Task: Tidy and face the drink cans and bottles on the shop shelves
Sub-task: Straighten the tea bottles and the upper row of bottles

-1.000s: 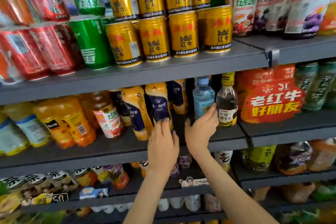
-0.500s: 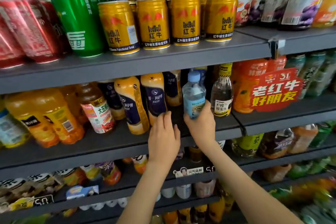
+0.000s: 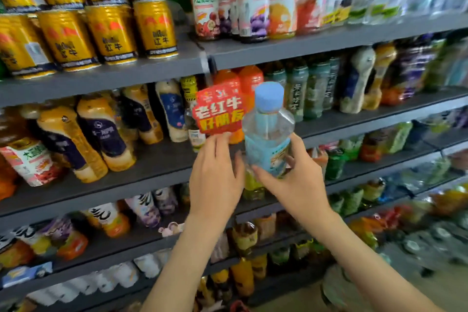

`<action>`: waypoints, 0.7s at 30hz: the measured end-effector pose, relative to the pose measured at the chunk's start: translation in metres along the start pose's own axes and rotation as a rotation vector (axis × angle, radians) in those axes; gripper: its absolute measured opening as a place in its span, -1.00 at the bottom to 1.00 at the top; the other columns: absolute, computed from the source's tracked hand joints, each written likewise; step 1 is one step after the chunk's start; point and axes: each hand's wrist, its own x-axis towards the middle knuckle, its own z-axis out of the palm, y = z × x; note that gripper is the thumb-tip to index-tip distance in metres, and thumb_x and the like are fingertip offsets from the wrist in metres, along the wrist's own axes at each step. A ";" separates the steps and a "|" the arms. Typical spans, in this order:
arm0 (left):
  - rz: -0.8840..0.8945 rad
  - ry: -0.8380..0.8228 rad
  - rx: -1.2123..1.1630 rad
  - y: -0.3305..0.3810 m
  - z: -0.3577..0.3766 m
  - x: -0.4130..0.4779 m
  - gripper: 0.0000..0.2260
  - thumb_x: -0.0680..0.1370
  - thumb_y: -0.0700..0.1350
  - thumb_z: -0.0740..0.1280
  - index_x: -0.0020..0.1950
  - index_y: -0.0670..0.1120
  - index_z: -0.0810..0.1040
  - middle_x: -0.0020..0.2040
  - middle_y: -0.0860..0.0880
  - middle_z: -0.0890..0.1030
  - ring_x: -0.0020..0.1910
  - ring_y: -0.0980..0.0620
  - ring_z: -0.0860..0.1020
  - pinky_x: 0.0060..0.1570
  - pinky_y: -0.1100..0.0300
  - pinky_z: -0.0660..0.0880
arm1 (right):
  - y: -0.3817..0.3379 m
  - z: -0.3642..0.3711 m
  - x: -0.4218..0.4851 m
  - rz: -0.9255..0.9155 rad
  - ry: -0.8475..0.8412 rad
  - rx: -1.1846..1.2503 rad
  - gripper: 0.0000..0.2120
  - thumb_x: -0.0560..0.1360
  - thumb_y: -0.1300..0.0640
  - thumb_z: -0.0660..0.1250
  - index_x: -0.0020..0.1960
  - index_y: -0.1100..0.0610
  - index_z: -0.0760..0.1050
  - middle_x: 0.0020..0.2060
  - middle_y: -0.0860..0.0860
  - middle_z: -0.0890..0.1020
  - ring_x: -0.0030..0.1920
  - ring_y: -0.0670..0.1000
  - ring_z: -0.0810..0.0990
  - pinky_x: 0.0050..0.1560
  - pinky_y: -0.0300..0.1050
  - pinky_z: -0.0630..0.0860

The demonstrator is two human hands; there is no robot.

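Up and left of the red promo tag (image 3: 219, 111) stand the gold cans (image 3: 154, 30). Just below the tag, the left hand (image 3: 215, 175) has a wide, empty grip with fairly straight fingers; I cannot tell whether they brush the bottle. Just right of the tag, the water bottle (image 3: 267, 139) is held off the shelf, near upright. Below and right of the tag, the right hand (image 3: 298, 180) wraps its grip round the labelled lower body. The bottle looks full, so fairly weighty. Its thin, smooth plastic will likely give if squeezed, and the label band seems the surest hold.
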 end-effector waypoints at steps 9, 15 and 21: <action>0.139 -0.005 -0.126 0.228 0.084 0.054 -0.67 0.54 -0.07 0.31 0.26 -0.15 0.46 0.14 -0.08 0.53 0.12 -0.07 0.52 0.00 0.10 0.49 | 0.076 -0.261 0.036 0.066 0.156 -0.155 -0.44 0.38 0.06 0.49 0.27 -0.08 0.29 -0.05 -0.36 0.47 -0.09 -0.49 0.46 -0.12 -0.55 0.42; 0.280 0.000 -0.139 0.333 0.165 0.096 -0.66 0.52 -0.04 0.31 0.23 -0.16 0.49 0.12 -0.08 0.54 0.09 -0.07 0.55 -0.10 0.12 0.54 | 0.135 -0.382 0.084 0.147 0.296 -0.175 -0.50 0.38 0.03 0.48 0.23 -0.03 0.35 -0.11 -0.32 0.51 -0.18 -0.41 0.51 -0.23 -0.50 0.45; 0.331 0.062 -0.193 0.426 0.278 0.159 -0.65 0.52 -0.06 0.28 0.26 -0.16 0.46 0.17 -0.12 0.52 0.13 -0.10 0.52 0.03 0.06 0.50 | 0.215 -0.493 0.144 0.123 0.435 -0.181 -0.55 0.35 0.01 0.51 0.16 0.00 0.42 -0.10 -0.19 0.62 -0.17 -0.33 0.57 -0.24 -0.48 0.46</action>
